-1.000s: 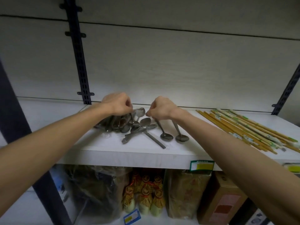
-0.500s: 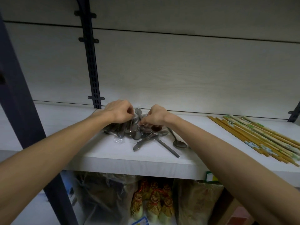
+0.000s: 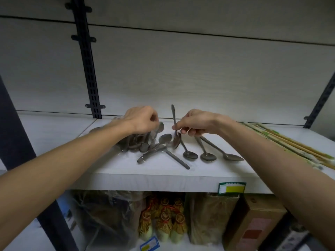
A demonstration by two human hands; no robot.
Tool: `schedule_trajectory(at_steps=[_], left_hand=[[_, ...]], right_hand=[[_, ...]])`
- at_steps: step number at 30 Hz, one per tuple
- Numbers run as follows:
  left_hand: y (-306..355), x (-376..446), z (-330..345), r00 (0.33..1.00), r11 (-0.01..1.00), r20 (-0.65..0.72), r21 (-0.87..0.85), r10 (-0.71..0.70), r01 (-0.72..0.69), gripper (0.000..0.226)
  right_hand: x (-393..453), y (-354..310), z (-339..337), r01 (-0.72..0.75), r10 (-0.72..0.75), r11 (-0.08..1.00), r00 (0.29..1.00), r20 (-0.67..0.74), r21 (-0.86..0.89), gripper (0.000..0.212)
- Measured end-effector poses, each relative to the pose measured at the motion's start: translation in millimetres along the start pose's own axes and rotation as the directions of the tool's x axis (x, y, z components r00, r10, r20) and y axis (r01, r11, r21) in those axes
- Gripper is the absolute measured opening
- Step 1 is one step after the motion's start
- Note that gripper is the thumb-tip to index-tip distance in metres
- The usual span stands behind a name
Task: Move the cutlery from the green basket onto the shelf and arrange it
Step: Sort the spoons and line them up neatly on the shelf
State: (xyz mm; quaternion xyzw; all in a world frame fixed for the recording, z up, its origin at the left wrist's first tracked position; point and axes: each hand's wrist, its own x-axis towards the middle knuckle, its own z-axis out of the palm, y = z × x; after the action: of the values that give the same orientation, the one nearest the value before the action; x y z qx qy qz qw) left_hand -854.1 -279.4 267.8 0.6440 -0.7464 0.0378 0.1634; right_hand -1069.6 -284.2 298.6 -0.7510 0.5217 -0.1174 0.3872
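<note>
While the right hand (image 3: 194, 122) pinches one spoon (image 3: 175, 127) by its neck, handle pointing up and bowl hanging down, these are the risks I judge:

Held spoon: the grip is only fingertips on thin smooth metal; it could turn or slip and drop onto the pile (image 3: 143, 142) below.

Left hand (image 3: 142, 120): its fingers are curled down onto the heap of spoons; what exactly they grip I cannot tell. If it lifts, the loose clear wrapping there may drag several spoons along.

Row of three spoons (image 3: 206, 154): laid side by side, bowls toward the shelf (image 3: 163, 178) edge. A careless placement of the next one could knock them crooked.

Long-handled spoon (image 3: 178, 158): its end lies near the front edge; a push could send it off.

Chopsticks (image 3: 290, 142): well apart on the right, not in danger.

Green basket: not in view.
</note>
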Motion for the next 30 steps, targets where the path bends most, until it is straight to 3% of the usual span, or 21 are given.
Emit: schedule_trajectory(at_steps=[5,12,19,24,30], left_hand=[[30.2,3.5,6.6,0.992,0.993,0.079,-0.072,0.094,-0.089,0.019],[52.0,7.3,23.0,0.976,0.984,0.134,-0.082,0.17,-0.16,0.03],[56.1,4.3,27.3,0.985,0.99,0.107,-0.056,0.136,-0.13,0.031],[53.0,6.0,24.7,0.987,0.985,0.119,-0.147,0.112,-0.094,0.037],[55.4,9.1,24.3,0.983,0.979,0.134,-0.174,0.126,-0.102,0.037]], right_hand=[[-14.1,20.4,-10.6,-0.07,0.065,0.997,0.985,0.162,0.021,0.037],[-19.1,37.6,-10.6,-0.123,0.121,0.992,0.972,0.203,-0.002,0.025],[-21.8,36.3,-0.4,-0.102,0.118,0.982,0.989,0.093,-0.158,0.023],[-23.8,32.6,3.6,-0.078,0.083,0.964,0.996,0.01,-0.253,0.015],[-26.8,32.8,3.4,-0.075,0.069,0.957,0.997,-0.032,-0.281,0.026]])
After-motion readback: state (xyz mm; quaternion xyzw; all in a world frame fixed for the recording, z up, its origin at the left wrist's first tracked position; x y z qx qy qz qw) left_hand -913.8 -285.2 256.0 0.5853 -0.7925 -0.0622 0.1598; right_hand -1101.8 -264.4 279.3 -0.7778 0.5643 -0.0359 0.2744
